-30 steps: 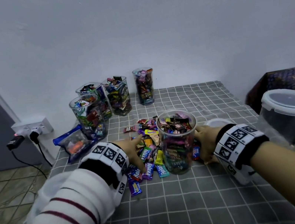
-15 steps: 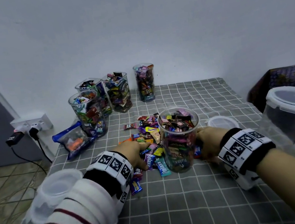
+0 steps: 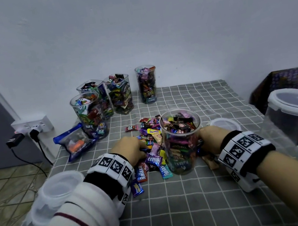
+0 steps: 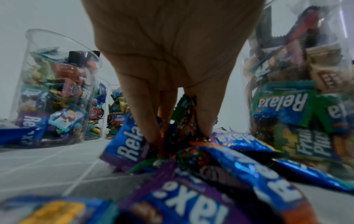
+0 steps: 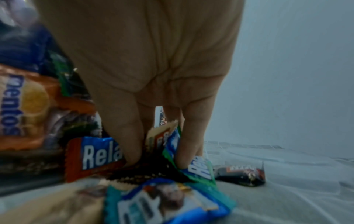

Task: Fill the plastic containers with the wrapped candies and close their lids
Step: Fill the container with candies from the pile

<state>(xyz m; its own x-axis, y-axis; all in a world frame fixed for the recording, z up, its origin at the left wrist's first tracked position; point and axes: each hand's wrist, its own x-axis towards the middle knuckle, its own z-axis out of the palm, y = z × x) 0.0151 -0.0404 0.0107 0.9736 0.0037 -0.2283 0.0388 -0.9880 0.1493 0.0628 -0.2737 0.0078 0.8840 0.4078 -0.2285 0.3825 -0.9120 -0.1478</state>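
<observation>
A clear round container stands open in the middle of the checked cloth, packed with wrapped candies to its rim. Loose wrapped candies lie heaped to its left and a few to its right. My left hand is down in the left heap, and in the left wrist view its fingers and thumb pinch a bunch of wrappers. My right hand is low beside the container's right wall. There its fingers pinch a few candies. A round lid lies just behind the right hand.
Several filled, lidless containers stand at the back left by the wall, with a blue candy bag beside them. An empty lidded tub sits at the front left edge. Two large lidded tubs stand off the right edge. A wall socket is at left.
Both hands have stayed low on either side of the middle container. The left hand has pushed a little further into the heap and closed on wrappers.
</observation>
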